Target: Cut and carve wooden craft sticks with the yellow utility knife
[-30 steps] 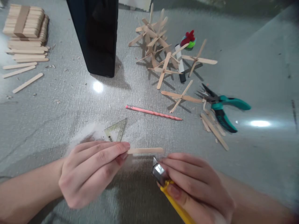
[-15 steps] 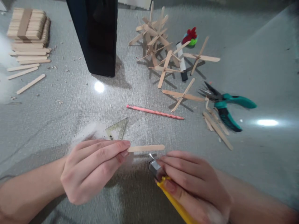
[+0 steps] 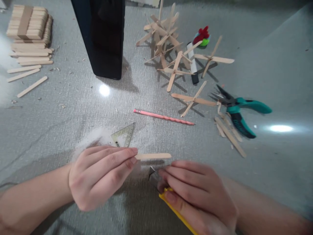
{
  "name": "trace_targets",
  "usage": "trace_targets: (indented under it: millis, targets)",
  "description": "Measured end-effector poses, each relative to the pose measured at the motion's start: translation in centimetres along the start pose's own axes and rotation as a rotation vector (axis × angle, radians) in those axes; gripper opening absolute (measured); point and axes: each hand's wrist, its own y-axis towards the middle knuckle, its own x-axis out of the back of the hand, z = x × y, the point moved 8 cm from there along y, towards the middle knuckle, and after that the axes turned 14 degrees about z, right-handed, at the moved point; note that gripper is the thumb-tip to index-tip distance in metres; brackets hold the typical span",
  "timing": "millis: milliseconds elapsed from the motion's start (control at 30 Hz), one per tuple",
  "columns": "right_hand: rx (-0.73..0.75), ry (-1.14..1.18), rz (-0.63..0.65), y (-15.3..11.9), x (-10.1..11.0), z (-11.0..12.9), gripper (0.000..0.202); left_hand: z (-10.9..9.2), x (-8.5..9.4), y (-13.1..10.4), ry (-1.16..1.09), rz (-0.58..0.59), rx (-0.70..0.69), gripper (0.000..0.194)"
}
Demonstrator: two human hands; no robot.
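My left hand [image 3: 104, 178] pinches one end of a wooden craft stick [image 3: 155, 156], which points to the right over the table. Just below the stick's free end, my right hand [image 3: 198, 194] grips a yellow utility knife [image 3: 177, 210] with a grey metal head. The knife's short blade tip points up and left, apart from the stick. Behind my left fingers lies a clear set square [image 3: 123, 134], partly hidden, with pale dust around it. A pink pencil [image 3: 163, 117] rests farther back on the table.
A black phone-like slab [image 3: 105, 42] stands upright at the back. Crossed-stick pieces [image 3: 174, 71] are heaped beside a marker [image 3: 192, 63] and a red-and-green fuzzy item [image 3: 202, 36]. Teal-handled pliers [image 3: 234, 106] lie right, near cut stick scraps [image 3: 230, 137]. Bundled craft sticks [image 3: 28, 24] sit far left.
My right hand has moved the knife slightly left and down, its blade tip shifting left beneath the stick. My left hand and the stick have moved only slightly.
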Motion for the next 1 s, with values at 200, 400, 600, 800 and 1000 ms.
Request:
trace_targets:
  millis: [200, 400, 600, 800, 1000]
  targets:
    - [0.269, 0.076, 0.041, 0.6, 0.8, -0.2, 0.006, 2.9, -1.8, 0.7, -0.377, 0.034, 0.196, 0.009]
    - [0.194, 0.111, 0.049, 1.0, 0.9, -1.8, 0.010, 3.7, -3.5, 1.4, -0.504, 0.173, 0.301, 0.011]
    - [0.096, 0.411, 0.101, 1.5, -0.8, -3.3, 0.013, 3.5, -4.0, 1.4, -0.413, 0.189, 0.233, 0.016]
    - [-0.117, 0.566, 0.038, 1.4, -0.7, -5.3, 0.013, 2.4, -4.3, 1.5, -0.137, 0.192, 0.089, 0.026]
    - [-0.173, 0.442, 0.056, 1.8, -0.2, -5.5, 0.014, 2.2, -4.3, 1.9, 0.010, 0.200, 0.066, 0.024]
